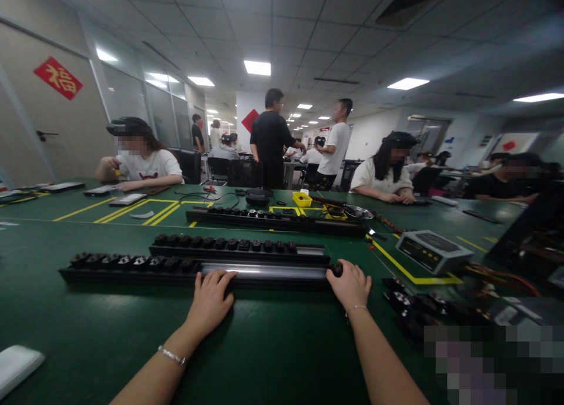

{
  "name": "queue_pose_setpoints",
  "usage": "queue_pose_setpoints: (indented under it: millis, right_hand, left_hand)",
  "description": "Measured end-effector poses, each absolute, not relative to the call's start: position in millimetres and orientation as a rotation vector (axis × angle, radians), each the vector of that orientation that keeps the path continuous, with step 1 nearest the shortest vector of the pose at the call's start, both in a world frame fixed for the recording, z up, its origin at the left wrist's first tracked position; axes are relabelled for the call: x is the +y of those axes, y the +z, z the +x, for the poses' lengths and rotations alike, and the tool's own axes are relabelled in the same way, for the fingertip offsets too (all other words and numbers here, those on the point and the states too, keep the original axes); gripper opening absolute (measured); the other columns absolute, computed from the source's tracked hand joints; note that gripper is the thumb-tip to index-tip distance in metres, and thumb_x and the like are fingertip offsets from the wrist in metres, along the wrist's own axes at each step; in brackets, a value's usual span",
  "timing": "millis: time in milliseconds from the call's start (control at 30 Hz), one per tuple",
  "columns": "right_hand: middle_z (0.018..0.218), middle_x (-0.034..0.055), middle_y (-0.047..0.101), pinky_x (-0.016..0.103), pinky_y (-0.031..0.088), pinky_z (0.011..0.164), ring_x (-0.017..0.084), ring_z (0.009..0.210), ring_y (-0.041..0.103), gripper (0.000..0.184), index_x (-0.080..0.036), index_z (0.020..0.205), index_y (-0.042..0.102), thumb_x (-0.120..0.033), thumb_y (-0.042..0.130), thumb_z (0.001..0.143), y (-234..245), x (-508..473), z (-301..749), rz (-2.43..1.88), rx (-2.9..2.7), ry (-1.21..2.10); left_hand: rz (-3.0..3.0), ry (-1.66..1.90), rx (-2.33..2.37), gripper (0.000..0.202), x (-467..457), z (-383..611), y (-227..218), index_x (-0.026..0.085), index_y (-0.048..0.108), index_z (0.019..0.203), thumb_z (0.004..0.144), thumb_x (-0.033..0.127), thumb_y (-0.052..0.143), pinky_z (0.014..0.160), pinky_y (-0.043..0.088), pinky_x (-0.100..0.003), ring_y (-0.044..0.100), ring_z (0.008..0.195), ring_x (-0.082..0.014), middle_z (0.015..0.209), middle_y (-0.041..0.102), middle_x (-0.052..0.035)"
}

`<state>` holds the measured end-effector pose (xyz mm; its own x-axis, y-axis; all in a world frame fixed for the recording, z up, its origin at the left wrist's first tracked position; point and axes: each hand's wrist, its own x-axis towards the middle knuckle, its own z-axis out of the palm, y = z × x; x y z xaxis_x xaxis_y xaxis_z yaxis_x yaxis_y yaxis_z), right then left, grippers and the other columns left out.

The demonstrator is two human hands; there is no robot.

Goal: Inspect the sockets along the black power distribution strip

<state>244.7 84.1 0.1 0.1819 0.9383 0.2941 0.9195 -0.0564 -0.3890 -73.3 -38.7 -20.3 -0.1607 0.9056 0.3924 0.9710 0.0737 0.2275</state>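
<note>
A long black rail with a shiny metal channel lies across the green table close to me; its left half carries several black sockets. My left hand rests on the rail's near edge about the middle, fingers spread and curled over it. At the rail's right end my right hand is closed on a small black part. A second rail with sockets lies just behind the first, and a third rail lies farther back.
Loose black parts are heaped to my right, beside a grey meter box with cables. A yellow bin sits mid-table. A white object lies near left. Seated people work at the far edge; two people stand beyond.
</note>
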Motion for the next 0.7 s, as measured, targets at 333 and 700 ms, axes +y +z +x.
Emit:
queue_pose_setpoints:
  millis: [333,700]
  right_hand:
    - [0.132,0.0066,0.043,0.051,0.014,0.103,0.027,0.126,0.028,0.054,-0.024,0.122,0.046,-0.048,0.039,0.074,3,84,250,-2.062,-1.716,0.051]
    - [0.136,0.0052,0.037,0.048,0.026,0.097,0.027,0.123,0.031,0.048,-0.03,0.115,0.053,-0.049,0.039,0.074,4,85,255,-2.121,-1.678,0.077]
  left_hand:
    - [-1.935,-0.639,-2.2,0.046,-39,-74,-20,0.027,0.051,0.118,0.073,0.021,0.042,0.106,0.008,-0.056,0.043,0.114,-0.0222,0.114,0.054,-0.0051]
    - [-1.93,-0.648,-2.202,0.046,-40,-72,-18,0.027,0.051,0.117,0.072,0.02,0.042,0.106,0.008,-0.055,0.044,0.113,-0.0219,0.113,0.055,-0.0044]
